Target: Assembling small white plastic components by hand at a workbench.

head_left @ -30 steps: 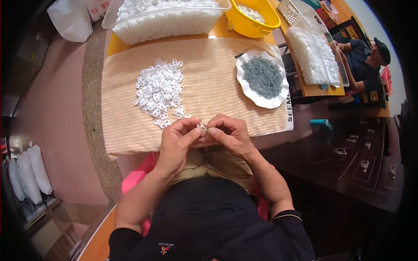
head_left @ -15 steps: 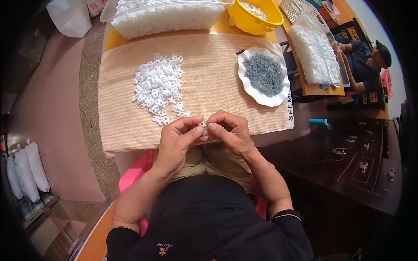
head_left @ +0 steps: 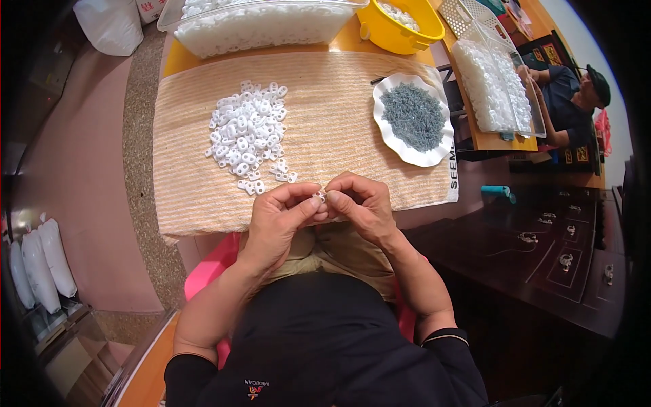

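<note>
My left hand is closed in a pinch at the near edge of the cloth, gripping a small white plastic piece with holes between thumb and fingertips. My right hand meets it there, thumb and forefinger pinched against the same spot; whatever lies between them is too small to make out. Just beyond my left hand spreads a heap of white two-holed plastic pieces, a few strays at its near end. Farther right, a white scalloped plate holds a mound of small grey-blue parts.
A striped cloth covers the table. Along its far side stand a clear bin of white pieces and a yellow basin. Another person sits at the right by a second white-filled bin. Dark wooden furniture lies at my right.
The white piece has turned slightly between my fingertips. Both hands stay pinched together in nearly the same place.
</note>
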`<move>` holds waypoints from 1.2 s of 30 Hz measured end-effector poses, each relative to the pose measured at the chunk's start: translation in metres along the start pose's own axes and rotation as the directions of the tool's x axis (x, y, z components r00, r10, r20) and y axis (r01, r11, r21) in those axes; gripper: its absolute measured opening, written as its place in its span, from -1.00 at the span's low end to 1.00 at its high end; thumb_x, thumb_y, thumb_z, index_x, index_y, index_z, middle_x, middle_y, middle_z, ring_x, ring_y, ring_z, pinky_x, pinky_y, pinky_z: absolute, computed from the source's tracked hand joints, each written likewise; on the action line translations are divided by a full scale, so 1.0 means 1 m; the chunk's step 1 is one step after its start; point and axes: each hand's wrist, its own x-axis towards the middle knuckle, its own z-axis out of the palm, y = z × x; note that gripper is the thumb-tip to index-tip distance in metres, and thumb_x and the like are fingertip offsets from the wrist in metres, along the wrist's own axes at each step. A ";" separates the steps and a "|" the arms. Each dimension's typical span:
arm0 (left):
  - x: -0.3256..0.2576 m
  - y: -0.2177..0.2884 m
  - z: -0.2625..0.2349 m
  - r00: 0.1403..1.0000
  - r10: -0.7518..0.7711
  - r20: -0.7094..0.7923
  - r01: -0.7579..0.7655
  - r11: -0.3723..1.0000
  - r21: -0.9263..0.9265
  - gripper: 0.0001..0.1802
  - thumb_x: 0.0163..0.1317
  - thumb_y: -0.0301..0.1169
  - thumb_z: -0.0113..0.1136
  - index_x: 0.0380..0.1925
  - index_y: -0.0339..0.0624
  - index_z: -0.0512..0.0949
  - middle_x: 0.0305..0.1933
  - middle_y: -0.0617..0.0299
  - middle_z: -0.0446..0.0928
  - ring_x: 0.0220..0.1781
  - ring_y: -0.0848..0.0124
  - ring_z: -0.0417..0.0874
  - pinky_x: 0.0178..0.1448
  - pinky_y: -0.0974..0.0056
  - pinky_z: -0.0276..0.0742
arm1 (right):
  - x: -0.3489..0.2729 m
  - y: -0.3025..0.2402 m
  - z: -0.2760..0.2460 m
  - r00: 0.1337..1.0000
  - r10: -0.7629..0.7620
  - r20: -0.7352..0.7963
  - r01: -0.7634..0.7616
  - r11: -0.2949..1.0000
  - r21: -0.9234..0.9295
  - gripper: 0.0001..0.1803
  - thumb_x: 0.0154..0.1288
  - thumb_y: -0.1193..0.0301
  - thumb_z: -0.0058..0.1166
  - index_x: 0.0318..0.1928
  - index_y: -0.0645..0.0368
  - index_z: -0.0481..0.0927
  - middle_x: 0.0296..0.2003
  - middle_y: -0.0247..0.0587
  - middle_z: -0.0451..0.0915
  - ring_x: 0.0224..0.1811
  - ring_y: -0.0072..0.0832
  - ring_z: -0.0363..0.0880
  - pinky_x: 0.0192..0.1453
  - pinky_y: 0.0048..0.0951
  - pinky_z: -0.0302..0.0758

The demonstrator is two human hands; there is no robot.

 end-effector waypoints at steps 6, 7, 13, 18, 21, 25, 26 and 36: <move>0.000 0.001 0.002 1.000 -0.004 -0.002 0.004 1.000 0.017 -0.78 0.25 -0.55 0.17 -0.10 -0.39 0.54 -0.26 0.12 0.62 -0.26 0.47 0.66 -0.09 0.41 0.63 | 0.001 0.003 -0.002 1.000 -0.016 0.020 0.017 0.999 -0.031 -0.89 0.34 0.50 0.07 -0.25 0.33 0.56 -0.38 -0.33 0.57 -0.37 -0.69 0.51 -0.28 -0.65 0.47; -0.001 0.001 0.002 1.000 -0.004 -0.003 0.004 1.000 0.020 -0.77 0.25 -0.55 0.17 -0.10 -0.40 0.54 -0.26 0.12 0.62 -0.26 0.47 0.66 -0.09 0.41 0.63 | 0.001 0.003 -0.002 1.000 -0.017 0.022 0.018 0.999 -0.035 -0.88 0.35 0.51 0.06 -0.26 0.34 0.57 -0.36 -0.30 0.55 -0.40 -0.68 0.49 -0.32 -0.65 0.45; -0.001 0.001 0.003 1.000 -0.004 -0.018 0.004 0.999 0.049 -0.76 0.25 -0.55 0.17 -0.09 -0.42 0.54 -0.26 0.12 0.62 -0.26 0.47 0.66 -0.09 0.42 0.63 | 0.000 0.002 -0.003 0.999 0.021 0.026 -0.020 1.000 -0.021 -0.88 0.35 0.51 0.06 -0.26 0.35 0.57 -0.37 -0.31 0.55 -0.39 -0.68 0.49 -0.30 -0.65 0.46; -0.001 -0.001 0.002 1.000 0.023 -0.005 -0.022 0.996 0.091 -0.75 0.24 -0.55 0.18 -0.09 -0.43 0.55 -0.27 0.12 0.63 -0.27 0.48 0.66 -0.10 0.44 0.62 | -0.001 -0.001 -0.003 0.998 0.040 0.045 -0.038 0.998 -0.041 -0.88 0.35 0.51 0.05 -0.25 0.35 0.56 -0.36 -0.32 0.55 -0.36 -0.67 0.51 -0.27 -0.65 0.48; -0.001 -0.003 0.002 0.999 0.039 -0.023 -0.036 0.992 0.117 -0.76 0.24 -0.55 0.19 -0.10 -0.44 0.56 -0.28 0.12 0.64 -0.27 0.48 0.66 -0.11 0.44 0.62 | -0.001 -0.002 -0.001 0.998 0.038 0.056 -0.035 0.998 -0.056 -0.86 0.37 0.49 0.03 -0.25 0.35 0.56 -0.36 -0.33 0.55 -0.34 -0.67 0.52 -0.25 -0.65 0.50; -0.002 -0.003 0.003 0.997 0.073 -0.014 -0.069 0.981 0.183 -0.78 0.22 -0.57 0.20 -0.13 -0.42 0.56 -0.26 0.09 0.63 -0.27 0.43 0.67 -0.10 0.38 0.64 | -0.001 -0.001 -0.002 0.996 0.039 0.076 -0.028 0.990 -0.142 -0.83 0.40 0.46 0.00 -0.27 0.35 0.53 -0.36 -0.33 0.55 -0.32 -0.66 0.55 -0.21 -0.63 0.54; -0.002 -0.003 0.003 0.997 0.075 -0.013 -0.071 0.981 0.182 -0.78 0.22 -0.57 0.20 -0.13 -0.42 0.56 -0.26 0.09 0.63 -0.27 0.43 0.67 -0.10 0.38 0.64 | -0.001 0.000 -0.003 0.996 0.038 0.076 -0.026 0.989 -0.143 -0.83 0.40 0.46 0.00 -0.27 0.35 0.53 -0.36 -0.33 0.55 -0.32 -0.66 0.55 -0.21 -0.63 0.54; -0.004 -0.004 0.004 0.991 0.132 0.035 -0.137 0.968 0.210 -0.79 0.25 -0.57 0.17 -0.13 -0.44 0.57 -0.28 0.14 0.64 -0.28 0.51 0.66 -0.15 0.46 0.61 | -0.002 -0.002 -0.001 0.992 0.095 0.087 -0.079 0.981 -0.177 -0.82 0.40 0.45 -0.01 -0.26 0.36 0.51 -0.39 -0.30 0.57 -0.33 -0.62 0.59 -0.22 -0.61 0.57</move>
